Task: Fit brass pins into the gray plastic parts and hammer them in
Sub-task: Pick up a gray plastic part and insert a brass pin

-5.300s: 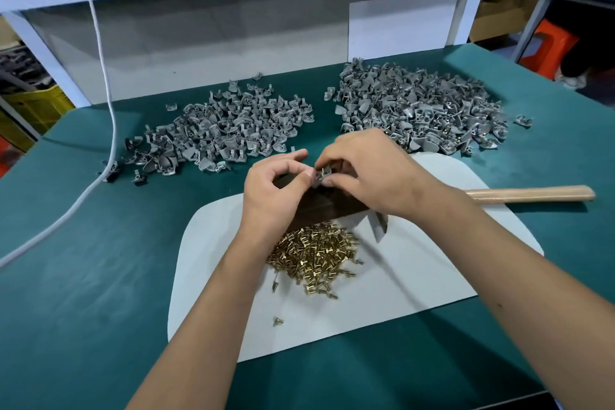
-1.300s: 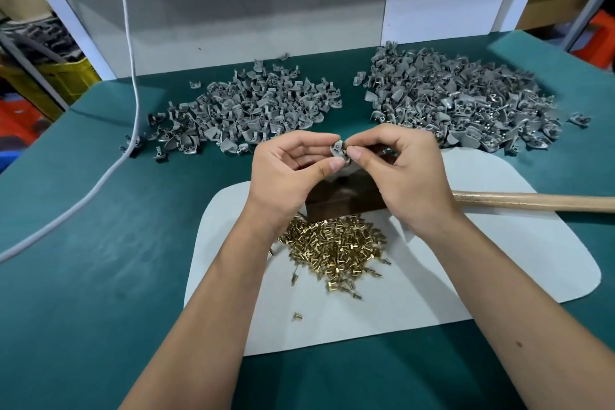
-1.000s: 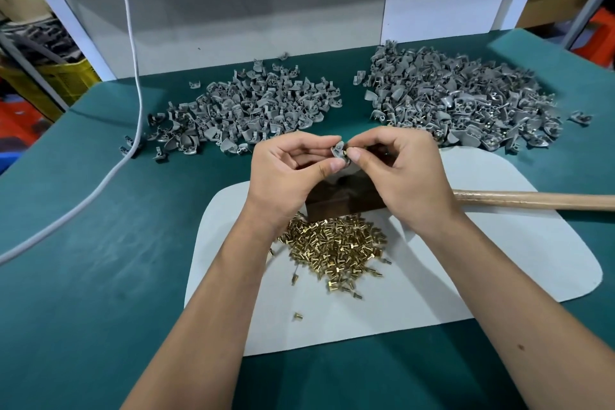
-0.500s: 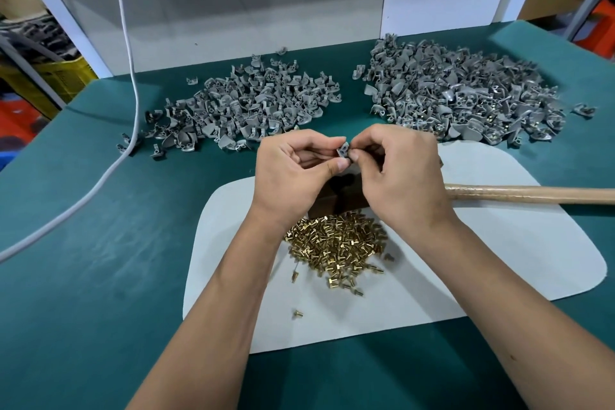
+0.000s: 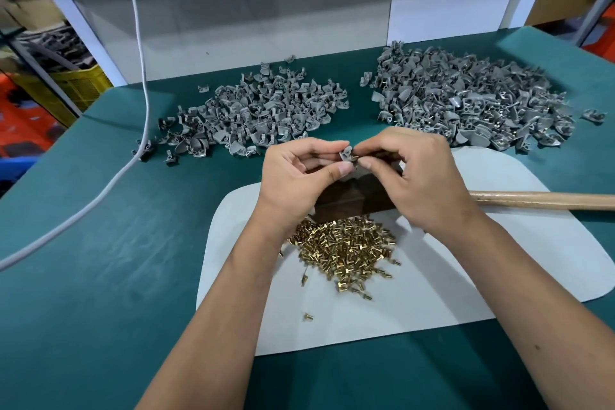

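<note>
Left hand [image 5: 296, 173] pinching 1 gray plastic part [image 5: 345, 154] above the dark block [image 5: 352, 200], right hand [image 5: 416, 176] pinching a brass pin [image 5: 355, 158] lying roughly level, tip pointing left into the part, pin pile [image 5: 346, 248] lying just below the block.

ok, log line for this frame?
step: pin fitting | left hand: holds gray part | right hand: pinches brass pin | hammer: untouched

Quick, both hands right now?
Left hand: pinching the small gray plastic part.
Right hand: fingers pinched at the same part, probably on a pin.
</note>
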Demonstrator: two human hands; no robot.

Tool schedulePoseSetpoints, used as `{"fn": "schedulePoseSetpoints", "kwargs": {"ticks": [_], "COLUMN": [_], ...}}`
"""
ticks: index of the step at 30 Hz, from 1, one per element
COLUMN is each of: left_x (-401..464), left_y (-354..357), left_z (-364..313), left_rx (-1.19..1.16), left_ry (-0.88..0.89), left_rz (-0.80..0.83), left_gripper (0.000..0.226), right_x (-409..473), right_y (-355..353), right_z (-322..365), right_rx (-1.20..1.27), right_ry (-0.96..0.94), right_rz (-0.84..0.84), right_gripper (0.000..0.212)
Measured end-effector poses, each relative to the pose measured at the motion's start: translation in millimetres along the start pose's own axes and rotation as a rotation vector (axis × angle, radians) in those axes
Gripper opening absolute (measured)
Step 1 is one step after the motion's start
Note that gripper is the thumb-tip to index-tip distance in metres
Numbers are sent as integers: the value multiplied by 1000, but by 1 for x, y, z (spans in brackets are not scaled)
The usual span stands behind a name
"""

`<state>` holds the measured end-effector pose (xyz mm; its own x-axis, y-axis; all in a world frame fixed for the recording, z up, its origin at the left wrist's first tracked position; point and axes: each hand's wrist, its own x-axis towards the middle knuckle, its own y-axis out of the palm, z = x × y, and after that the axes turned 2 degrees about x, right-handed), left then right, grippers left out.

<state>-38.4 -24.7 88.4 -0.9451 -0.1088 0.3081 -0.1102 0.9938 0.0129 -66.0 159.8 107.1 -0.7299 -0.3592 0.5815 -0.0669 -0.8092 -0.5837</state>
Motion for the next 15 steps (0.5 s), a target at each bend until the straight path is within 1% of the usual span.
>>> {"fn": "schedulePoseSetpoints", "kwargs": {"ticks": [5,10,15], "left_x": [0,0,-1], "left_y": [-2,-3,2], "left_z": [-1,-3,-7], "left_rx": [-2,-24,-26], "left_ry": [-3,-10,-20], "left_rz": [22,55,30], "left_gripper": [29,28,38], "right_x": [0,-1,-1], "right_y": [0,2,5], "right_z": [-1,-1,-2], "right_rx": [6,-4,-21], "right_ry": [-48,-105,-92], "right_rz": [-55,-74,-87], "right_gripper": [8,5,5]}}
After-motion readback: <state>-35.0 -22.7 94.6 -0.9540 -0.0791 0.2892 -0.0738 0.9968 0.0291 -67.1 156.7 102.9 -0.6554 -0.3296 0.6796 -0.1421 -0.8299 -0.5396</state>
